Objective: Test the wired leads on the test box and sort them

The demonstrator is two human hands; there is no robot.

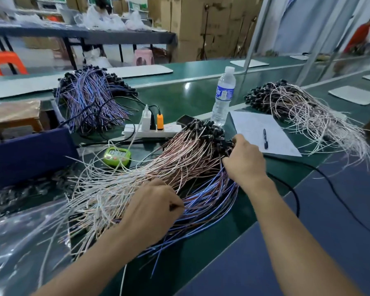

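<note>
Centre pile (158,167) of leads sits mid-frame on the green worktop (192,99). Black plug ends (209,129) are bunched toward upper right, bare wire tails spill to lower left. Pink/white strands lie on top, blue/purple ones underneath at lower centre.

Left hand (152,212) is on the wire tails, grip curled & pinching a few strands at the fingertips. Right hand (244,161) is at the plug ends, fingers curled down in among them. Can't tell if that grip actually has one or is just raking.

Two other piles look sorted by colour: blue pile (90,97) upper left, pale pile (308,112) upper right. Dark blue box (28,154) at left edge is poss. the test box, not sure.

Handling, my read: each lead is v. light, thin & floppy, w/ no stiffness to push with, and strands tangle & drag their neighbours. Best hold is prob. the moulded black plug, the only rigid bit. Then draw out along the wire's length w/ the other hand pinning the rest. Yanking mid-wire risks snagging or stressing the joint at the plug.
</note>
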